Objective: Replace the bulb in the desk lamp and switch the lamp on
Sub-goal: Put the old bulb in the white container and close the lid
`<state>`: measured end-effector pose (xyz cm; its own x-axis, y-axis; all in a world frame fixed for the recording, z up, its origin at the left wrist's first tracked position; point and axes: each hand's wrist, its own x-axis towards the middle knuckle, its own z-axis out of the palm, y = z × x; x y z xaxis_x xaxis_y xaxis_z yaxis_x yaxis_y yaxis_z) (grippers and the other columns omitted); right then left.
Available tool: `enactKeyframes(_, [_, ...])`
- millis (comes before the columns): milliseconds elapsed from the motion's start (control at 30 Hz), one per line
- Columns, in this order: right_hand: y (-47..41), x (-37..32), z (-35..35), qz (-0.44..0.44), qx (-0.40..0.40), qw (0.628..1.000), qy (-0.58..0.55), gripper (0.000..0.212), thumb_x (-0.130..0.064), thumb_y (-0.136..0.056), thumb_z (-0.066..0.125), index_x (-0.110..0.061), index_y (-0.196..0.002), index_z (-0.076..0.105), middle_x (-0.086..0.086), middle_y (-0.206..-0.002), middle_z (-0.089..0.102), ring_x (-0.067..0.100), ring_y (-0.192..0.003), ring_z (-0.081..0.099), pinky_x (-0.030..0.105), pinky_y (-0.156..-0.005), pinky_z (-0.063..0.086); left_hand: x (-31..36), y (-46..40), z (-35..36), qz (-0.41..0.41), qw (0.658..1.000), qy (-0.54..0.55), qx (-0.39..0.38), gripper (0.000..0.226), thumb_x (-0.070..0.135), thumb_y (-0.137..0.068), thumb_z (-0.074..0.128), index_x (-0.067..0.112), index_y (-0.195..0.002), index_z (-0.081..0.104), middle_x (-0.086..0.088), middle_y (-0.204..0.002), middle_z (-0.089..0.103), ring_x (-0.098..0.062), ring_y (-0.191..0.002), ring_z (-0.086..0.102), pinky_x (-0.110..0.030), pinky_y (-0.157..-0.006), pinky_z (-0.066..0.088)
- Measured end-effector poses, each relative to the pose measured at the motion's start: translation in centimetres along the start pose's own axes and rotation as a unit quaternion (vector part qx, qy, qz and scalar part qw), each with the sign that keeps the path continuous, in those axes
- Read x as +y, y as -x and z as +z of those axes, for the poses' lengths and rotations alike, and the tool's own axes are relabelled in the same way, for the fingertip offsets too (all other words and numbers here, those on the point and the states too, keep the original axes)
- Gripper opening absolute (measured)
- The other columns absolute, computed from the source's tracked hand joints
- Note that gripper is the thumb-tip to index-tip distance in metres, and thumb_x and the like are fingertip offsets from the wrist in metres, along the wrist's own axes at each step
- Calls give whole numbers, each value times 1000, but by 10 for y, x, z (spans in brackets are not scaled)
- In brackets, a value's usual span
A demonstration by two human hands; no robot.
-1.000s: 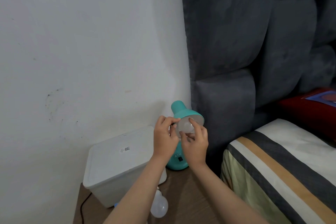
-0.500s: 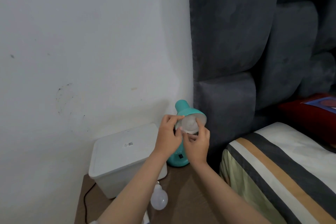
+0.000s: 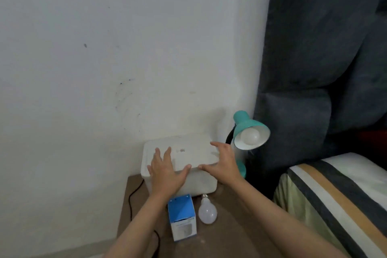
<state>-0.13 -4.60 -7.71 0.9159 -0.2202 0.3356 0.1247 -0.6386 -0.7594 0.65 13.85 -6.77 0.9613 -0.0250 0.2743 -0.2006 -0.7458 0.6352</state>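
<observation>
A teal desk lamp (image 3: 247, 125) stands at the back right of the wooden bedside table (image 3: 226, 234), its shade tilted toward me. A white bulb (image 3: 250, 136) sits inside the shade, unlit. A second white bulb (image 3: 207, 211) lies loose on the table beside a blue and white bulb box (image 3: 182, 217). My left hand (image 3: 166, 170) hovers with spread fingers over the front of a white lidded box (image 3: 201, 148). To its right my right hand (image 3: 224, 163) is also spread, just left of the lamp's base. Neither hand holds anything.
A black cable (image 3: 134, 195) runs down the table's left edge by the white wall. A dark grey padded headboard (image 3: 314, 69) rises right behind the lamp. The bed with a striped cover (image 3: 339, 199) borders the table on the right.
Both hands have let go of the bulb in the lamp shade and dropped left and down to the white box. The camera has tilted down, showing the bulb box.
</observation>
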Motion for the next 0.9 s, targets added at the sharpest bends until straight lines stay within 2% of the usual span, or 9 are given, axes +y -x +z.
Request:
enactKeyframes(133, [-19, 2, 2, 83, -112, 990, 32, 120, -51, -46, 89, -21, -145, 27, 8, -146, 29, 24, -136, 31, 36, -110, 31, -37, -15, -21, -89, 995, -20, -44, 121, 75, -56, 66, 18, -146, 9, -21, -155, 5, -36, -143, 10, -51, -116, 19])
enactKeyframes(233, [-23, 3, 5, 104, -156, 982, 35, 125, -48, -47, 90, -16, -147, 22, 10, -150, 28, 26, -138, 31, 36, -110, 31, -57, -26, -26, -111, 990, 22, -79, 138, 85, -33, 65, 16, -142, 16, -19, -146, 30, -33, -134, 31, -48, -107, 37])
enactKeyframes(333, [-21, -3, 6, 87, -148, 984, 42, 111, -38, -54, 90, -6, -143, 31, 12, -145, 37, 26, -132, 38, 30, -103, 35, -67, -30, -25, -106, 989, 51, -92, 124, 75, -31, 73, 17, -132, 31, -10, -133, 47, -26, -121, 47, -41, -95, 48])
enactKeyframes(400, [-19, -8, 4, 76, -135, 987, 40, 99, -33, -58, 89, -2, -137, 39, 14, -139, 43, 27, -127, 42, 29, -97, 37, -65, -29, -24, -103, 989, 65, -85, 111, 65, -39, 80, 15, -128, 36, -10, -129, 47, -26, -117, 49, -39, -92, 49])
enactKeyframes(500, [-16, -12, 2, 67, -129, 989, 32, 93, -33, -59, 88, -2, -134, 43, 14, -136, 45, 26, -123, 44, 25, -92, 37, -60, -27, -24, -111, 988, 83, -68, 99, 49, -49, 86, 13, -127, 38, -11, -127, 44, -27, -116, 48, -39, -92, 47])
enactKeyframes(567, [-16, -15, 0, 69, -131, 989, 24, 88, -30, -61, 87, -2, -133, 44, 12, -132, 47, 23, -119, 46, 22, -88, 35, -58, -28, -26, -114, 986, 104, -66, 100, 52, -46, 86, 14, -126, 39, -9, -126, 45, -26, -115, 48, -40, -93, 48])
enactKeyframes(700, [-16, -25, -6, 79, -130, 988, 13, 78, -28, -63, 87, -2, -126, 50, -1, -110, 46, 10, -99, 43, 18, -81, 37, -57, -33, -31, -125, 983, 113, -69, 101, 56, -43, 84, 15, -125, 40, -9, -125, 47, -23, -112, 50, -41, -91, 51])
enactKeyframes(800, [-16, -30, -9, 86, -132, 987, 18, 73, -34, -61, 87, -7, -119, 54, 0, -112, 55, 11, -95, 49, 18, -71, 40, -50, -32, -35, -121, 985, 104, -67, 94, 48, -52, 85, 11, -126, 39, -10, -126, 44, -25, -114, 48, -38, -92, 49])
enactKeyframes(900, [-18, -36, -13, 87, -138, 986, 22, 75, -34, -63, 86, -5, -123, 52, -1, -111, 55, 10, -96, 48, 16, -71, 39, -45, -34, -41, -127, 984, 106, -71, 96, 52, -50, 85, 11, -125, 41, -10, -124, 47, -25, -114, 49, -39, -92, 50])
